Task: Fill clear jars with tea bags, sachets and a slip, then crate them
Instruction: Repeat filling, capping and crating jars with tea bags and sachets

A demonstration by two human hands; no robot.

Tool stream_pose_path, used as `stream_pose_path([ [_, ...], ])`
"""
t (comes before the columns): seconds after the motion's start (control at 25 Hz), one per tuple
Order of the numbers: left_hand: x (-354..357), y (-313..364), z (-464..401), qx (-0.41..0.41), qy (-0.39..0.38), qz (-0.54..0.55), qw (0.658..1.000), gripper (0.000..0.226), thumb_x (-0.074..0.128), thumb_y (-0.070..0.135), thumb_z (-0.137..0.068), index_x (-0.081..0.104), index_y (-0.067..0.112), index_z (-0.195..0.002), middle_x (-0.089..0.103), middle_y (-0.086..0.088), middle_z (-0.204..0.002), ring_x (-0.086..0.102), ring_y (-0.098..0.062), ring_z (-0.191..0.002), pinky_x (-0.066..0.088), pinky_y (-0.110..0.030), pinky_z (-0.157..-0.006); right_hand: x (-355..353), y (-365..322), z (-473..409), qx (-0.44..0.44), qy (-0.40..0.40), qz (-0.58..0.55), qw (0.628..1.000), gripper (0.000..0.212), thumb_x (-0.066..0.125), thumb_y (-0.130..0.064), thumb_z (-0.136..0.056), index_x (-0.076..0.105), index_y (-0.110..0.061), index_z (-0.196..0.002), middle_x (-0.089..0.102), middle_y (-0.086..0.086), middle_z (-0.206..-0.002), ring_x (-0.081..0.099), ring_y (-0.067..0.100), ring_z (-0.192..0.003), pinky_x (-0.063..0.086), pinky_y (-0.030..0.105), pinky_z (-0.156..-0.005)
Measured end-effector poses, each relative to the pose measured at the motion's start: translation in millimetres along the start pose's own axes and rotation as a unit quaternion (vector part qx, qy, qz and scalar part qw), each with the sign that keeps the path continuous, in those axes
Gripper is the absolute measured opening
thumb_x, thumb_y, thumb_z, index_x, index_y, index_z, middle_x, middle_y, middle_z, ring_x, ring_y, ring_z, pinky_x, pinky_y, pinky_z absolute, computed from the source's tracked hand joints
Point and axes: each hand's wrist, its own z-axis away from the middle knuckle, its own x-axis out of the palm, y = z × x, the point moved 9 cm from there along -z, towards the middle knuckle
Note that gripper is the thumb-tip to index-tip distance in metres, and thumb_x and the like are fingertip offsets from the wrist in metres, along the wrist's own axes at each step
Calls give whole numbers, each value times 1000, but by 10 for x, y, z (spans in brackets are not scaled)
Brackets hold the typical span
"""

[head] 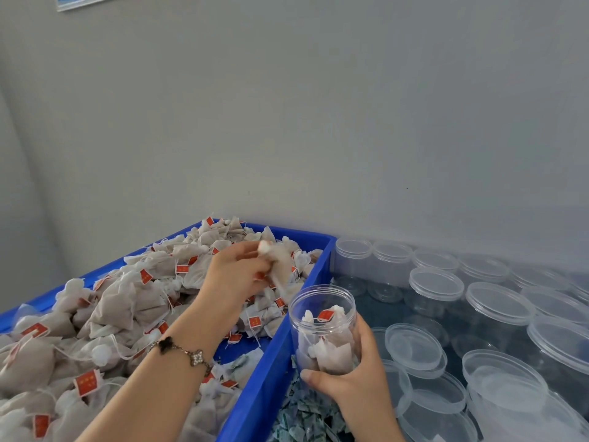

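Observation:
My right hand (353,381) grips an open clear jar (323,327) with a few white tea bags inside, held upright over the right edge of the blue bin (274,362). My left hand (242,275), with a bracelet on the wrist, pinches a tea bag (280,266) lifted just above the heap of red-tagged tea bags (127,314) that fills the bin. The held bag is blurred.
Small green-and-white sachets (306,416) lie in a pile just right of the blue bin, below the jar. Several empty clear jars and loose lids (471,314) crowd the right side. A grey wall stands close behind everything.

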Motion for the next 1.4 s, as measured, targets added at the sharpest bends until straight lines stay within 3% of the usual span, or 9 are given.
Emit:
stream_pose_path([
  [0.08, 239, 246, 182, 100, -80, -56, 990, 24, 65, 4, -87, 66, 27, -94, 72, 13, -82, 69, -2, -75, 53, -14, -60, 14, -27, 7, -6, -7, -14, 1000, 114, 91, 3, -41, 41, -35, -136, 55, -13, -127, 59, 1, -103, 51, 12, -66],
  [0.24, 767, 228, 500, 282, -191, -422, 840, 17, 62, 23, -90, 72, 35, -96, 66, 23, -90, 53, 10, -85, 39, -6, -77, -9, -75, -1, -11, -2, -33, 999, 111, 88, 5, -41, 43, -36, -133, 62, -17, -115, 61, -2, -99, 54, 18, -69],
  [0.32, 736, 239, 475, 312, -158, -414, 841, 22, 57, 26, -94, 68, 34, -112, 61, 23, -101, 46, 12, -91, 34, -3, -78, -34, -86, 3, -10, 12, -30, 999, 109, 88, 10, -46, 42, -32, -136, 59, -14, -119, 59, -5, -101, 52, 13, -71],
  [0.48, 470, 150, 279, 243, -29, -514, 822, 17, 47, 21, -98, 60, 22, -109, 58, 9, -104, 55, -11, -98, 45, -24, -81, -197, -169, 4, -23, 75, -46, 996, 104, 84, 15, -49, 44, -29, -134, 56, -20, -116, 56, -19, -91, 45, 2, -62],
  [0.68, 1046, -576, 598, 222, -268, -759, 550, 13, 49, 10, -94, 62, 9, -93, 58, -11, -108, 54, -29, -105, 39, -36, -85, -490, -191, 40, -32, 183, -36, 982, 115, 85, 10, -51, 33, -36, -143, 48, -10, -136, 49, 9, -121, 48, 36, -96],
  [0.96, 1028, -1258, 800, 31, -477, -749, 458, 15, 44, 0, -95, 58, -5, -94, 55, -23, -119, 54, -37, -109, 42, -45, -91, -598, -185, 31, -33, 211, -43, 976, 116, 87, 4, -52, 29, -41, -142, 41, -16, -134, 44, 7, -119, 42, 21, -86],
  [1.08, 1093, -1159, 795, 45, -476, -728, 491, 25, 47, -2, -93, 46, 1, -68, 50, -17, -75, 53, -34, -72, 48, -47, -76, -569, -177, 26, -24, 205, -33, 978, 117, 88, 4, -50, 30, -39, -143, 42, -13, -137, 44, 9, -121, 42, 32, -96],
  [1.24, 1110, -610, 513, 167, -291, -676, 655, 18, 43, 2, -92, 52, 9, -78, 52, -6, -76, 52, -20, -64, 46, -34, -61, -550, -176, 16, -23, 199, -55, 978, 117, 87, 7, -49, 33, -39, -142, 44, -9, -139, 46, 14, -125, 45, 48, -100],
  [1.4, 660, 163, 426, 246, 10, -490, 837, 22, 48, 13, -96, 44, 23, -116, 64, 1, -84, 58, -15, -67, 42, -25, -53, -528, -208, 34, -22, 196, -47, 979, 115, 87, 7, -51, 31, -36, -142, 44, -12, -137, 46, 9, -121, 43, 37, -100],
])
